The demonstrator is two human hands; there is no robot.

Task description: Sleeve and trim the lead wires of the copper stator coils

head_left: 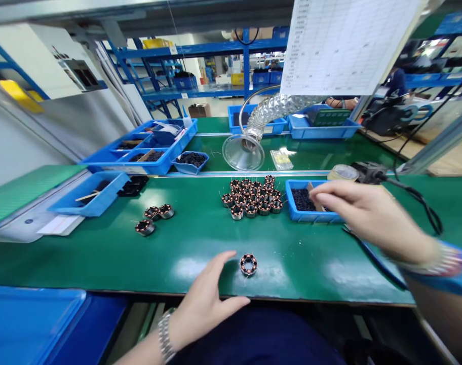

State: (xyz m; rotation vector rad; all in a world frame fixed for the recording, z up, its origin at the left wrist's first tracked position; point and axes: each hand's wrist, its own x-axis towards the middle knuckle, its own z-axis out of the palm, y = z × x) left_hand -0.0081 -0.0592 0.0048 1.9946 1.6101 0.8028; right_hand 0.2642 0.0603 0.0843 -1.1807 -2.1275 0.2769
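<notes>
One copper-wound ring [248, 264] lies on the green table [200, 233] near its front edge. Just left of it is my left hand [208, 299], thumb and fingers spread apart, holding nothing. My right hand [356, 213] hovers over the right part of a small blue tray [314, 217] of black pieces [302, 199]. Its fingertips are pinched together beside a brown divider; whatever they hold is too small to make out. Beyond the single ring, left of that tray, stands a cluster of several similar rings [251, 197].
A few more rings [152, 214] sit at the left. Blue bins [166, 161] stand behind them. A clear suction hood [243, 152] hangs at the back centre. Cables [421, 197] and a tape roll [343, 173] are at the right. Another person's hand [350, 103] shows far back.
</notes>
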